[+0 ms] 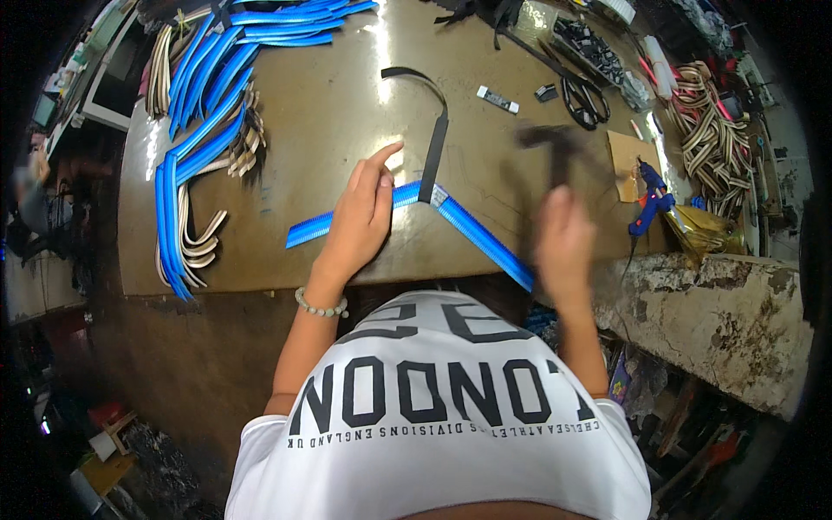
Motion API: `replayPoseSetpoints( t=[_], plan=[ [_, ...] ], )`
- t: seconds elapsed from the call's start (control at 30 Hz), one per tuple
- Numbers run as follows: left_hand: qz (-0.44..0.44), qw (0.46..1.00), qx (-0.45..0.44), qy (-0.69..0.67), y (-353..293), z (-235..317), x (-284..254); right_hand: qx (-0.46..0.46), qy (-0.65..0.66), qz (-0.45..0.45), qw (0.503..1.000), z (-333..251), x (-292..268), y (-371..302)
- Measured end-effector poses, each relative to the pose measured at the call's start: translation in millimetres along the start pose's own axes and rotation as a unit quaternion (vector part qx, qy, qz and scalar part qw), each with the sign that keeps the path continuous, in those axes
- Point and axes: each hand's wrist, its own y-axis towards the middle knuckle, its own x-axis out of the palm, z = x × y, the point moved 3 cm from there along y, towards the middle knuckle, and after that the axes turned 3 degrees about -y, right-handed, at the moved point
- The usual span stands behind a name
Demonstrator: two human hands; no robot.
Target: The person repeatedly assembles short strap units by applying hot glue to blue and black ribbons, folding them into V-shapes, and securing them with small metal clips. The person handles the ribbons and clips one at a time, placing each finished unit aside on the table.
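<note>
A ribbed blue strap (484, 238) lies bent near the table's front edge, with a small pale patch at its bend. A narrow black strap (435, 143) meets it there and curls away toward the far side. My left hand (368, 204) rests across the blue strap's left part, fingers stretched out and index finger pointing away. Further right, my right hand (565, 234) is closed round the handle of a hammer (559, 152). Both hammer and right hand are smeared by motion, raised to the right of the blue strap.
Bundles of blue straps (204, 82) and beige straps (186, 234) cover the table's left side. At the right are scissors (585, 104), a tray of small black parts (589, 52), a blue glue gun (650, 199) and tangled striped straps (715, 130). A small white block (497, 100) lies beyond the hammer.
</note>
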Motion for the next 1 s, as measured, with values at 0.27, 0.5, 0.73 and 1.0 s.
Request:
replayPoseSetpoints(
  t=[0.27, 0.5, 0.73, 1.0],
  plan=[
    [0.032, 0.997, -0.033, -0.067, -3.7, -18.3, -0.3, -0.233, 0.125, -0.063, 0.962, -19.7, 41.7, -24.8],
    [0.004, 0.997, -0.036, 0.07, -5.1, 3.8, 6.2, -0.139, 0.06, -0.124, 0.981, -7.2, 37.6, -8.0],
    [0.06, 0.975, -0.02, 0.211, 0.4, 8.7, 30.7, -0.03, -0.124, 0.172, 0.977, 88.9, -24.0, 51.4],
    [0.026, 0.973, 0.014, 0.229, -21.8, 6.1, 0.5, 0.015, -0.237, 0.171, 0.956, 116.6, -31.3, 55.3]
  ],
)
